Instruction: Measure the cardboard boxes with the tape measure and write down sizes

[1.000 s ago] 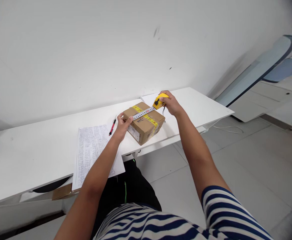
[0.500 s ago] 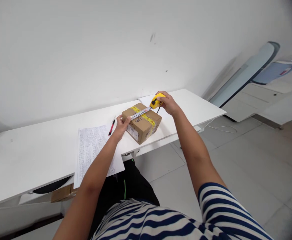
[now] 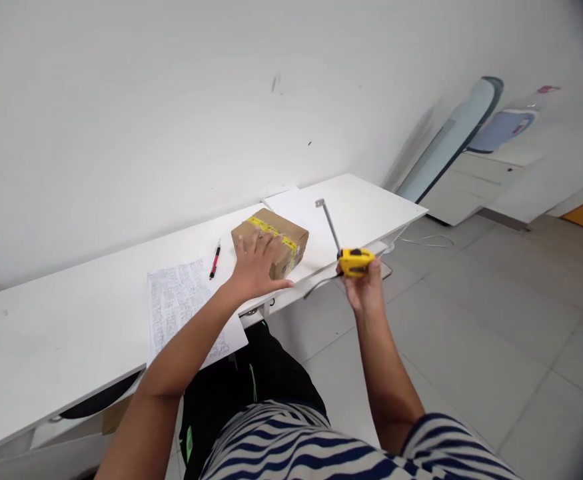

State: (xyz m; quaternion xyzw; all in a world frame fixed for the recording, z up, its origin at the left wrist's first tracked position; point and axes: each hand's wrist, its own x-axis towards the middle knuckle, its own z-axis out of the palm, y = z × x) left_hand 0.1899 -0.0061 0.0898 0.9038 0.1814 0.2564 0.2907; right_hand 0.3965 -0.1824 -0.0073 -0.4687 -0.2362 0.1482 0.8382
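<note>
A small cardboard box with yellow tape across its top stands on the white table. My left hand reaches toward the box with its fingers spread, just over the near side of the box. My right hand is lifted off the table to the right of the box and grips a yellow tape measure. A short length of metal blade sticks up and to the left from the case, free in the air.
A red pen lies left of the box. A sheet covered in handwriting hangs over the table's near edge. A blank white sheet lies behind the box. Boards lean on the wall at right above a tiled floor.
The tape no longer spans the box top. My right hand pulled the tape measure back toward me and to the right, blade mostly drawn in. My left hand let go of the tape end and opened.
</note>
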